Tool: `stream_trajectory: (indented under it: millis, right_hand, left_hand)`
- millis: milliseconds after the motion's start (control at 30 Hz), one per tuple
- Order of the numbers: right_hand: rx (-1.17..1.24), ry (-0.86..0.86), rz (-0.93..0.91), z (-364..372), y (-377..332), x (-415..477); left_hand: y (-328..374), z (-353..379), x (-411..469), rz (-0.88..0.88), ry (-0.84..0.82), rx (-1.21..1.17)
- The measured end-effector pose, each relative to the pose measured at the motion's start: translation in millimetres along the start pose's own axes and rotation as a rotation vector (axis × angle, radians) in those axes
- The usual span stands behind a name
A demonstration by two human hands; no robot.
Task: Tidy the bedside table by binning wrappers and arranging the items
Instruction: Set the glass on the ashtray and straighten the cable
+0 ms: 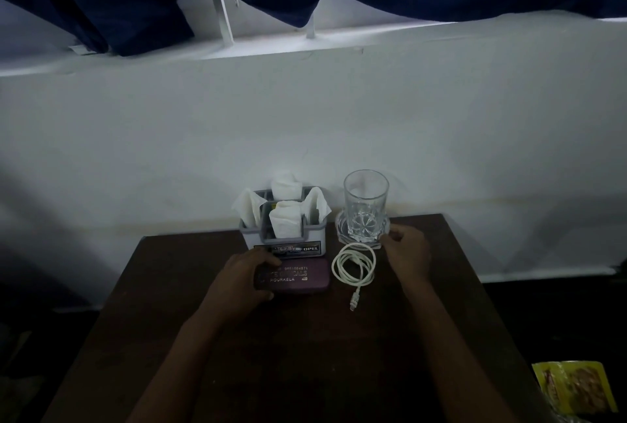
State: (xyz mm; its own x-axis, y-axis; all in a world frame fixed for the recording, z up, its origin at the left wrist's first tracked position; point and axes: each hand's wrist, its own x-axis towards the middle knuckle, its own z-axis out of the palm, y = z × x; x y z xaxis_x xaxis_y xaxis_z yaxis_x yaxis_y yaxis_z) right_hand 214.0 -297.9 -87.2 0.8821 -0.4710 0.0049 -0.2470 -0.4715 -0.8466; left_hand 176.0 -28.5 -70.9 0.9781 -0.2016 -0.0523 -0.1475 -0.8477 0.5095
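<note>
Dim light. Dark table (305, 354) stands against a white wall.
- Left hand (241, 278): fingers and thumb curled round the left end of the purple spectacle case (302, 278), which lies flat just in front of the grey tissue holder (283, 236).
- Right hand (405, 249): fingers curled at the edge of the coaster (339, 227); cannot tell whether they grip it.
- Empty glass (365, 205) is upright on the coaster.
- Coiled white cable (354, 265) lies between case and right hand.
- Yellow wrapper (573, 388) is low right, off the table.
</note>
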Motion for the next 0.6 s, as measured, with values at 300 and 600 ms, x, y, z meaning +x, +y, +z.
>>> stream_trajectory:
  millis: [300,600]
  right_hand:
    - [-0.035,-0.066,0.033,5,2,1]
    - [0.132,-0.156,0.089,4,12,-2]
  left_hand:
    - [-7,2,3,-0.011,-0.003,-0.006]
    - [-5,9,-3,-0.037,-0.003,0.002]
